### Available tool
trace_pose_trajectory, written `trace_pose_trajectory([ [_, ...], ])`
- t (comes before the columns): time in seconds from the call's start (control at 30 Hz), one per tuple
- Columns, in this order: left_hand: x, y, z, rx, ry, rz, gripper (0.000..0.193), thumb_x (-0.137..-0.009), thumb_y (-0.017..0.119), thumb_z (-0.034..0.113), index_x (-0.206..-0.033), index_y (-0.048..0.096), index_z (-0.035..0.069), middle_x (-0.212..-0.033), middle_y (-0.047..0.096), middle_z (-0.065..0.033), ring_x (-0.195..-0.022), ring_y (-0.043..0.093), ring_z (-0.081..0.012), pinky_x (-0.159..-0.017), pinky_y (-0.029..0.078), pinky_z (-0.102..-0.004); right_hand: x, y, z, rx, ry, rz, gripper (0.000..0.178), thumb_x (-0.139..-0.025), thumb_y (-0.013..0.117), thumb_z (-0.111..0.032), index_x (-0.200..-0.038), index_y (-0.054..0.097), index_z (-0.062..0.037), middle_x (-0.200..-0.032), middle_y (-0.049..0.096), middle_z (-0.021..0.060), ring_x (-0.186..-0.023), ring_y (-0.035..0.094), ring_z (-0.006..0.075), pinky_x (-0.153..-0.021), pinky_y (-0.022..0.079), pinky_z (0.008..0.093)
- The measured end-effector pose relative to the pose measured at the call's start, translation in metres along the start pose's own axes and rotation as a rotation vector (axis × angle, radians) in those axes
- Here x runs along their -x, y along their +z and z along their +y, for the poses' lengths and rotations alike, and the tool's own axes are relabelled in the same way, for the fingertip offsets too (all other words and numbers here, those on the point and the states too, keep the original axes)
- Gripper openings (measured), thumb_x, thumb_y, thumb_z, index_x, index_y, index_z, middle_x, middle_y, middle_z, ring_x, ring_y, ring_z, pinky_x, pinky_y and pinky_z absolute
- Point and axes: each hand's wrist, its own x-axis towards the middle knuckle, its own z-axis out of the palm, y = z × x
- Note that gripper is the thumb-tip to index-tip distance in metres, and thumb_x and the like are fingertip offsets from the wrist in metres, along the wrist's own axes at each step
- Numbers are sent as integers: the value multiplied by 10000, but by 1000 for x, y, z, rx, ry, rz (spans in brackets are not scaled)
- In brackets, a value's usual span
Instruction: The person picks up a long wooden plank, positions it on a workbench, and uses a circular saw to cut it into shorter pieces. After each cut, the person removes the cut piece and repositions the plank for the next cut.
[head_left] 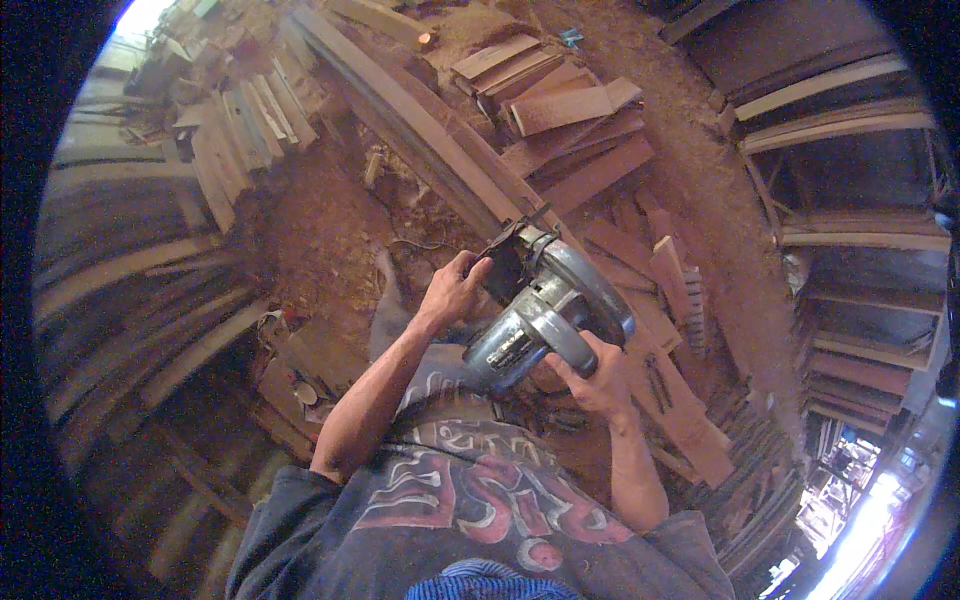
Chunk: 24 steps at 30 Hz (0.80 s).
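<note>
And here I am, right hand (pixel 597 380) wrapped round the handle of the circular saw (pixel 550 318) at mid-frame, left hand (pixel 450 292) curled on its plate's edge. The saw covers the near stretch of a long beam (pixel 420 120), so whether any cut is begun or finished, I can't tell! Beyond, the beam runs upper left, open dirt floor (pixel 320 200) along its left edge, stacked boards (pixel 570 110) crowding its right at upper centre.
</note>
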Motion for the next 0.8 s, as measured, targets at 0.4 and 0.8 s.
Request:
trace_pose_trajectory([
  [0.4,6,1,6,-19,-2,53,543,-1031,541,520,-1170,636,4,-1067,720,-247,-1033,684,-409,-895,505,-469,-1,-2,-9,27,-24,35,267,-861,827,-253,-950,710,-29,-727,673,69,-658,596,131,-624,486,333],
  [0.8,2,0,-1,-10,28,27,558,-1024,551,528,-1194,630,2,-1073,708,-273,-1041,675,-432,-888,501,-483,-2,2,-7,85,-42,64,256,-864,818,-244,-912,698,-23,-675,646,81,-607,570,149,-592,469,345],
])
